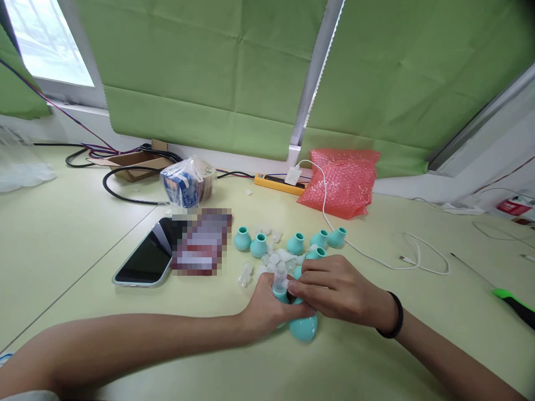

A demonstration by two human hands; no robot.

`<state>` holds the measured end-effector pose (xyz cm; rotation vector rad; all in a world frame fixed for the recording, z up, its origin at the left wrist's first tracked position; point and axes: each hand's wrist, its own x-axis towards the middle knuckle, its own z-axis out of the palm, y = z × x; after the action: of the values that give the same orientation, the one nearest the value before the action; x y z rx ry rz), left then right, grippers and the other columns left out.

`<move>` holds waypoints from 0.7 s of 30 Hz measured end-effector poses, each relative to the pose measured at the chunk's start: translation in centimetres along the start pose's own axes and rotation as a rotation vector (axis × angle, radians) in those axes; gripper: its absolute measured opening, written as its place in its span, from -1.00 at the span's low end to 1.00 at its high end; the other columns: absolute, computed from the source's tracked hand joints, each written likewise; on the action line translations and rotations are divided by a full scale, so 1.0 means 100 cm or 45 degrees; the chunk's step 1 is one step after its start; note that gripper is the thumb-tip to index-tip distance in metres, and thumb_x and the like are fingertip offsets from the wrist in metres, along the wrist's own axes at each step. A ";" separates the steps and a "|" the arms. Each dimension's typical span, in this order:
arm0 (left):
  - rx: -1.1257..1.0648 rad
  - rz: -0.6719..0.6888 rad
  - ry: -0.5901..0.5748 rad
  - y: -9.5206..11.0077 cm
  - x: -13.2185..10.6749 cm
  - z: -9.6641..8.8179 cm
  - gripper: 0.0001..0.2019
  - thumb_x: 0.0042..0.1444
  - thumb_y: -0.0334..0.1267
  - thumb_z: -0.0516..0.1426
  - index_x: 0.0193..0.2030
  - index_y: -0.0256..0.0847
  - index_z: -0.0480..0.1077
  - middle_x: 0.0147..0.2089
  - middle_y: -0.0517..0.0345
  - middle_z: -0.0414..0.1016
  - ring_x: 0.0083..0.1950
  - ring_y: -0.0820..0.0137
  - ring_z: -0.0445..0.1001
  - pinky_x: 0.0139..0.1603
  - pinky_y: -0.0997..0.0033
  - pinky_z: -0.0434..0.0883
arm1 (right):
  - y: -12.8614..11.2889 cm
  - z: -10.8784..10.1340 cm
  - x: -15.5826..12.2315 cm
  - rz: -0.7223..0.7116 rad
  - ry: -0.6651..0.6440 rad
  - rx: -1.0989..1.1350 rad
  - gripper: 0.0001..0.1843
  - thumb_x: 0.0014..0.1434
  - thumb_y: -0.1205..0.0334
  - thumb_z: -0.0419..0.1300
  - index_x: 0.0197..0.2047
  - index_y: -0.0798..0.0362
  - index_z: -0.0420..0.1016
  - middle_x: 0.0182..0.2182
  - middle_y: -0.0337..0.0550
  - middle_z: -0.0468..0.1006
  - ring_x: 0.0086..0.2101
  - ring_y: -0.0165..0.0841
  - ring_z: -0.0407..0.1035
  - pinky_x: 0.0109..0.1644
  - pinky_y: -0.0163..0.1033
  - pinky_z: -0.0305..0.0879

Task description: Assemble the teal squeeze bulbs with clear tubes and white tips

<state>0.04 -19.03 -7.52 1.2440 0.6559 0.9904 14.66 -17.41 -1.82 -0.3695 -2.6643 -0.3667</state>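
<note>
My left hand (265, 309) is closed round a teal rubber bulb (304, 328) low on the table. My right hand (338, 289) pinches a clear plastic tip (279, 281) sitting at the bulb's neck. Both hands meet over the bulb. Just beyond them lie several more teal bulbs (259, 245) and a scatter of clear plastic tips (278, 257). A black band circles my right wrist.
A phone (148, 259) lies face up at left beside a blurred packet. Further back sit a plastic bag with a carton (188, 184), a cardboard box, black cables, a yellow power strip (278, 184), pink bubble wrap (340, 181) and a white cable (401, 259). A green-handled tool (516, 303) lies right.
</note>
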 end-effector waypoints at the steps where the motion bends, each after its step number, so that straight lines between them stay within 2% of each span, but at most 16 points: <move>1: 0.001 0.000 -0.004 0.000 0.000 0.000 -0.84 -0.26 -0.36 0.22 -0.54 -0.33 0.30 -0.54 0.27 0.30 -0.47 0.50 0.29 -0.48 0.56 0.22 | 0.000 -0.001 0.001 0.003 -0.019 0.004 -0.88 0.13 0.43 0.00 -0.27 0.14 0.33 -0.61 -0.23 0.40 -0.55 -0.45 0.17 -0.54 -0.33 0.01; 5: 0.014 -0.021 0.014 0.000 0.000 0.001 -0.85 -0.24 -0.36 0.21 -0.53 -0.34 0.29 -0.53 0.25 0.29 -0.46 0.50 0.28 -0.47 0.56 0.24 | -0.003 -0.007 0.004 -0.014 -0.070 -0.049 -0.84 0.14 0.44 -0.04 -0.30 0.14 0.35 -0.60 -0.21 0.39 -0.54 -0.44 0.17 -0.54 -0.32 -0.02; 10: 0.078 0.016 0.037 -0.002 0.000 0.001 -0.85 -0.27 -0.40 0.19 -0.51 -0.34 0.30 -0.51 0.24 0.29 -0.44 0.48 0.27 -0.44 0.55 0.26 | -0.011 -0.011 0.008 -0.033 -0.116 -0.141 -0.66 0.17 0.49 -0.18 -0.40 0.19 0.39 -0.64 -0.16 0.34 -0.56 -0.39 0.16 -0.57 -0.28 -0.04; 14: 0.117 0.002 0.045 -0.003 0.001 0.001 -0.86 -0.27 -0.39 0.18 -0.51 -0.34 0.29 -0.55 0.27 0.25 -0.47 0.51 0.24 -0.48 0.56 0.23 | -0.014 -0.011 0.008 -0.022 -0.135 -0.143 -0.65 0.16 0.49 -0.19 -0.41 0.20 0.40 -0.64 -0.14 0.33 -0.56 -0.38 0.16 -0.57 -0.27 -0.02; 21: 0.174 0.057 0.033 -0.003 0.001 0.000 -0.83 -0.25 -0.41 0.15 -0.60 -0.31 0.17 -0.58 0.31 0.10 -0.51 0.56 0.12 -0.53 0.58 0.13 | -0.017 -0.004 0.007 -0.015 -0.101 -0.220 -0.64 0.12 0.53 -0.16 -0.49 0.24 0.42 -0.65 -0.10 0.36 -0.57 -0.35 0.16 -0.58 -0.24 -0.03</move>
<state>0.12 -18.92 -7.81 1.3728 0.7288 1.0134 13.67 -18.95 -1.44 -0.4288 -2.7205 -0.6002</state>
